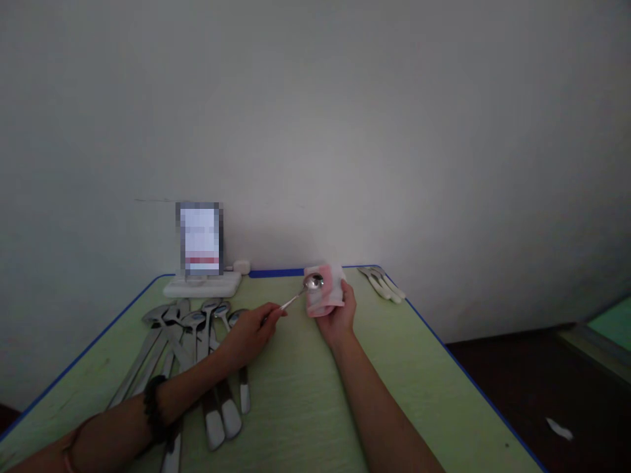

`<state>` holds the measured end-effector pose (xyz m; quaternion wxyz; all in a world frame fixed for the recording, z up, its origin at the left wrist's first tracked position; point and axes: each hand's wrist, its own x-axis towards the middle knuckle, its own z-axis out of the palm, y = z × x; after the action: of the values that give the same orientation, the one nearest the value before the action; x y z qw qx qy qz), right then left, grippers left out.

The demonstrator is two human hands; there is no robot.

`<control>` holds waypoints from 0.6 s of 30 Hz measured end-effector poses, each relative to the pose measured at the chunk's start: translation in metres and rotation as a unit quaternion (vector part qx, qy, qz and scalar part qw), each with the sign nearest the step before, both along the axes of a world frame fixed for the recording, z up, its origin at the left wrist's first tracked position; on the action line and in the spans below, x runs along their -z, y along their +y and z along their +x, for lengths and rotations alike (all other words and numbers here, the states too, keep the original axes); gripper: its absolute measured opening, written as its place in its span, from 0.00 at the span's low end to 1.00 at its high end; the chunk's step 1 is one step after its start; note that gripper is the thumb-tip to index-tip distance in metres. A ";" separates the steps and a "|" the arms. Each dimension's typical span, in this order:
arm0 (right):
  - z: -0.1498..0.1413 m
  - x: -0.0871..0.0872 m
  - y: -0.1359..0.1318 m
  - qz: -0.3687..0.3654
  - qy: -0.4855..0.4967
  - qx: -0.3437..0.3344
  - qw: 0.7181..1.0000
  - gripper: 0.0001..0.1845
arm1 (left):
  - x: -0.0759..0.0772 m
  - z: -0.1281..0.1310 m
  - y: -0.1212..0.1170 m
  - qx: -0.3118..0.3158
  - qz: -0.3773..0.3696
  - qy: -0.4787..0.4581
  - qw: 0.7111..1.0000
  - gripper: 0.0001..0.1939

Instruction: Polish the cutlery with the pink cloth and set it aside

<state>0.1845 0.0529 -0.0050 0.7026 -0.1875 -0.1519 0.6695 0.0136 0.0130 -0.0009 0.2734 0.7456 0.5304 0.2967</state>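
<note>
My left hand (249,334) pinches the handle of a metal spoon (306,289), whose bowl rests against a pink and white cloth (325,292). My right hand (340,315) grips that cloth from below, near the far edge of the green table (394,368). Several more spoons with white handles (202,355) lie in a row under and beside my left forearm.
A few utensils (382,284) lie at the table's far right corner. A phone (200,240) stands on a white stand (202,286) at the far left, against the wall. The table has a blue rim; dark floor lies to the right.
</note>
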 end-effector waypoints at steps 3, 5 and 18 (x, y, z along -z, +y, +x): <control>-0.004 -0.001 -0.001 0.008 -0.019 -0.015 1.000 0.18 | -0.001 0.001 -0.001 -0.001 -0.005 0.012 1.000 0.22; -0.008 -0.001 0.000 0.002 -0.039 -0.036 0.999 0.15 | -0.002 0.002 -0.001 0.002 -0.012 0.013 1.000 0.22; -0.001 0.002 0.000 -0.001 -0.008 -0.021 1.000 0.18 | -0.003 0.001 -0.002 0.002 0.013 0.042 0.999 0.21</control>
<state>0.1831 0.0532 -0.0073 0.6869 -0.1908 -0.1607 0.6826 0.0144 0.0115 0.0023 0.2417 0.7623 0.5356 0.2714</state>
